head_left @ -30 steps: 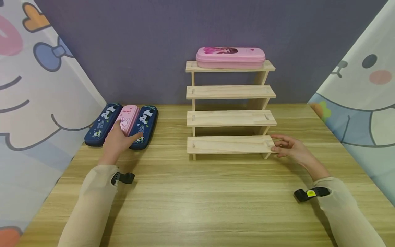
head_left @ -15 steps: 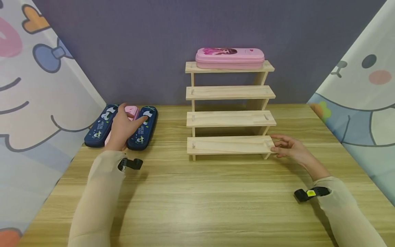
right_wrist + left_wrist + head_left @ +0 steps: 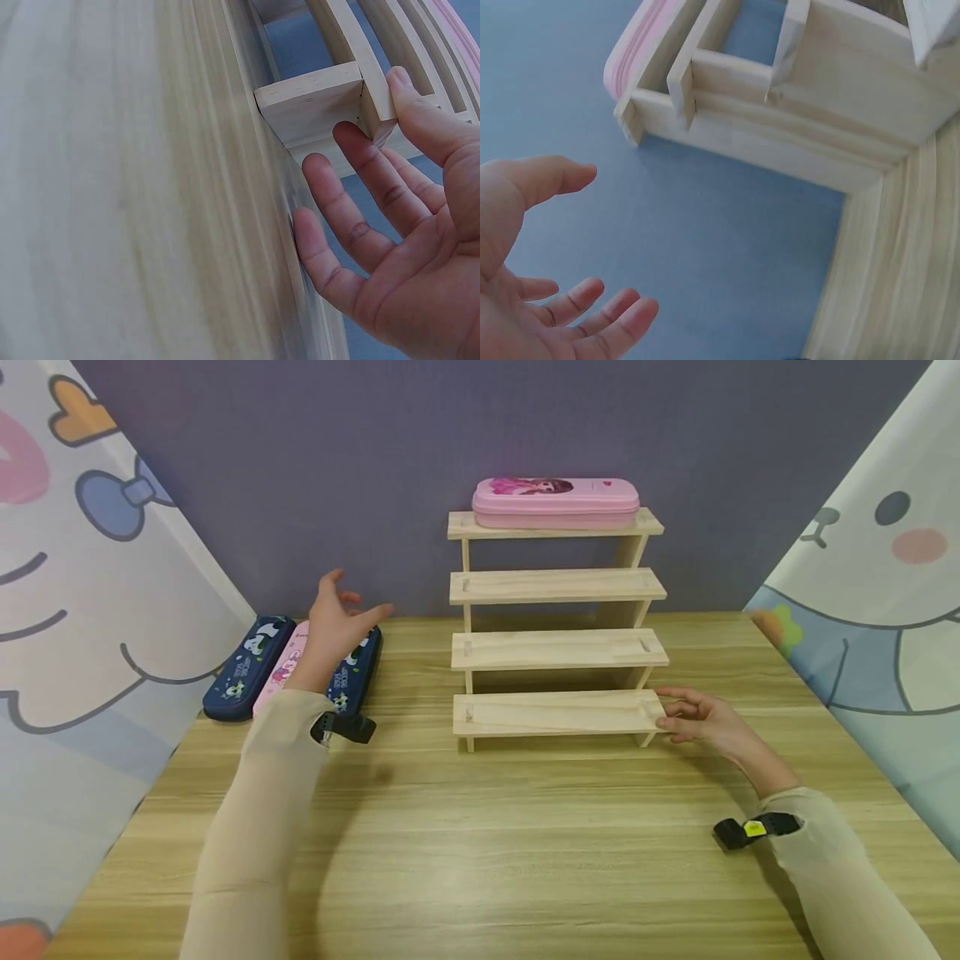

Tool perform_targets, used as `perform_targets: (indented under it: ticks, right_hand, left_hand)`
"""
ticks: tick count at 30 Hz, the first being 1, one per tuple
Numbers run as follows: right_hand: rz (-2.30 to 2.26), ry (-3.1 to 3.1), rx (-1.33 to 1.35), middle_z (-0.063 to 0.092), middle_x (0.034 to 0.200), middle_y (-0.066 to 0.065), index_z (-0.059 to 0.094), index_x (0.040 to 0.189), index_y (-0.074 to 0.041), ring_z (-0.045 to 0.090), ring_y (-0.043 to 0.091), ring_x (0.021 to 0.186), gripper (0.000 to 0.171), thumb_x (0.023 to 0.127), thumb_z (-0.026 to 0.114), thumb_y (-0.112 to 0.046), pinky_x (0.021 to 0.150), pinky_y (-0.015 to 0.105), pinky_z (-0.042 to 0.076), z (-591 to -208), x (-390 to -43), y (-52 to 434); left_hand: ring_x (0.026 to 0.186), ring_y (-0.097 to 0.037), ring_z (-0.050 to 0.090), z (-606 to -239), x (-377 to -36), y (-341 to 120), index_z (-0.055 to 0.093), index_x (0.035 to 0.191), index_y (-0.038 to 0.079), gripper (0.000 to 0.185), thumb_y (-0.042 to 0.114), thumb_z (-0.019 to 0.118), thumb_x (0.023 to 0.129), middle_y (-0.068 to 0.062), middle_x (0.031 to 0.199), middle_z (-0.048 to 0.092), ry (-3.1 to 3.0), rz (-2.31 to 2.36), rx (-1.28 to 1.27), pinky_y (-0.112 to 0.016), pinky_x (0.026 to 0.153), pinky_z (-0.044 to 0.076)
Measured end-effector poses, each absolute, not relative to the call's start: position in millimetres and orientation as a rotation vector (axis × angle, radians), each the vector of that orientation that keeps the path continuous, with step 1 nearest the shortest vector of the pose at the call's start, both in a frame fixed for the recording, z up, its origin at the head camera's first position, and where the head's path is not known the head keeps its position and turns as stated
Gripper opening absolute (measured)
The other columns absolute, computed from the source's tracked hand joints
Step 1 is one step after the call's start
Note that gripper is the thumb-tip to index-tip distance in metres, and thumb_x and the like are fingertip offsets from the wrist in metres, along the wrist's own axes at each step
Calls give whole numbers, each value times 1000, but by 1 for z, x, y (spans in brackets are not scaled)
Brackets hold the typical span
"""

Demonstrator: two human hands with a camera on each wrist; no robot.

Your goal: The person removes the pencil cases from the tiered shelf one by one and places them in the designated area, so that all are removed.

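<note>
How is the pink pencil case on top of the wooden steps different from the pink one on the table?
The pink case on the top shelf rests high on the wooden rack, alone, lying sideways and showing a girl picture. The pink case on the table lies low between two dark blue cases, pointing away, partly hidden by the left hand, which holds nothing. Both are pink, long and closed.

A pink pencil case with a girl's picture (image 3: 556,502) lies flat, high above the right hand (image 3: 701,720) and to its left, well apart from it. The wooden table (image 3: 525,860) spreads beneath that hand and a purple wall (image 3: 300,485) stands beyond it. Cartoon-printed curtains (image 3: 885,593) hang near on its right and well off to its left.
</note>
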State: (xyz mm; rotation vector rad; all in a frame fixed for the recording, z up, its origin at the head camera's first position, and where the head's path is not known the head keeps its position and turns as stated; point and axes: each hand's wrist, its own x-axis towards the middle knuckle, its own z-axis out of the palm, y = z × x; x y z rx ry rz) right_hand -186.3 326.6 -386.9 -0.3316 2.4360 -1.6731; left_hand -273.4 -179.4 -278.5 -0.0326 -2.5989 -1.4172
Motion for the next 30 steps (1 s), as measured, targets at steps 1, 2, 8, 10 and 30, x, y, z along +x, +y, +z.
perform_targets:
  ticks: [1, 2, 8, 10, 30]
  right_hand:
    - [-1680, 2430, -335, 65, 95, -6, 35, 135, 5, 63, 14, 81, 55, 88, 60, -7, 68, 34, 53, -387, -186, 327]
    - [-1685, 2425, -335, 65, 95, -6, 35, 135, 5, 63, 13, 81, 55, 88, 60, -7, 67, 34, 53, -387, -186, 327]
    - [-1692, 2419, -329, 65, 95, -7, 35, 135, 5, 63, 11, 81, 54, 88, 60, -6, 67, 34, 53, -388, -187, 327]
    - [-1691, 2419, -326, 65, 95, -7, 35, 135, 5, 63, 11, 81, 54, 88, 60, -7, 67, 34, 53, -388, -186, 327]
    - [-1683, 2419, -347, 64, 97, -4, 34, 135, 5, 63, 13, 82, 55, 88, 60, -7, 68, 35, 53, -388, -185, 328]
  left_hand:
    - [111, -29, 47, -277, -275, -176, 6, 147, 16, 98, 43, 69, 77, -15, 129, 40, -2595, -1424, -41, -44, 86, 43]
    - [111, -28, 46, -275, -276, -173, 6, 147, 17, 97, 42, 69, 77, -14, 129, 40, -2592, -1429, -47, -43, 86, 43]
    - [113, -26, 44, -266, -285, -155, 8, 147, 18, 97, 42, 70, 76, -11, 129, 39, -2570, -1430, -94, -42, 89, 41]
    - [113, -25, 44, -263, -289, -150, 9, 146, 19, 97, 42, 71, 76, -10, 128, 40, -2543, -1443, -118, -41, 89, 41]
    - [120, -14, 39, -241, -321, -96, 17, 145, 16, 92, 33, 75, 75, -9, 133, 37, -2383, -1572, -309, -28, 95, 38]
